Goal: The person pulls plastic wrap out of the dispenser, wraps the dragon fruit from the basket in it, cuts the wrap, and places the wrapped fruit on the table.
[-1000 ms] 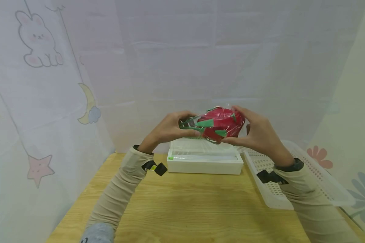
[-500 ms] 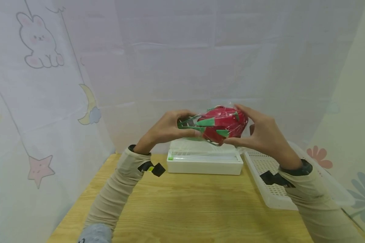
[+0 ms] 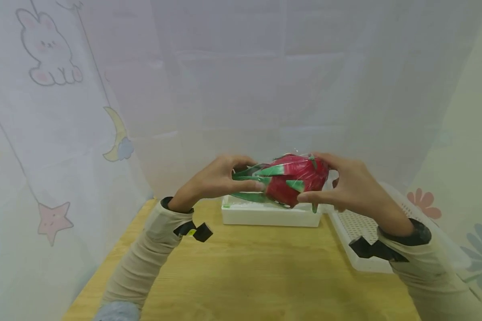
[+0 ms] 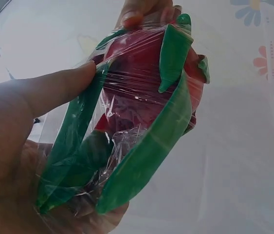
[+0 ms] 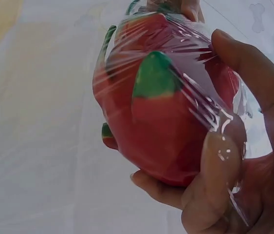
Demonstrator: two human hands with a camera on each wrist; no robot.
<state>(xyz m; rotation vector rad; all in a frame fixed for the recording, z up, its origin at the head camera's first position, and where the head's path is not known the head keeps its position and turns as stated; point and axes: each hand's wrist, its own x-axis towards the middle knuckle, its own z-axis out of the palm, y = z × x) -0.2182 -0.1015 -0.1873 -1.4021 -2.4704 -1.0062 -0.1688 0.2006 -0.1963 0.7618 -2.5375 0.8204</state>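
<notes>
Between both hands, above the table, a red dragon fruit (image 3: 283, 180) with green leaf-like scales is held on its side. Clear plastic film (image 4: 132, 83) stretches over it in creases. My left hand (image 3: 218, 177) grips the leafy end, thumb along the near side; in the left wrist view the long green tips lie over the palm. My right hand (image 3: 353, 187) holds the rounded end, and the right wrist view shows its thumb (image 5: 253, 68) and curled fingers against the wrapped skin. Some film bunches by the right fingers.
A white cling film box (image 3: 271, 218) stands at the back of the wooden table (image 3: 241, 272), partly behind the fruit. To the right lies a white perforated basket (image 3: 359, 261), partly covered by my right arm. A printed curtain (image 3: 233, 80) hangs behind.
Both hands have lowered slightly with the dragon fruit, and the right hand has shifted a little to the right. The fruit has turned slightly, showing more green leaf tips below.
</notes>
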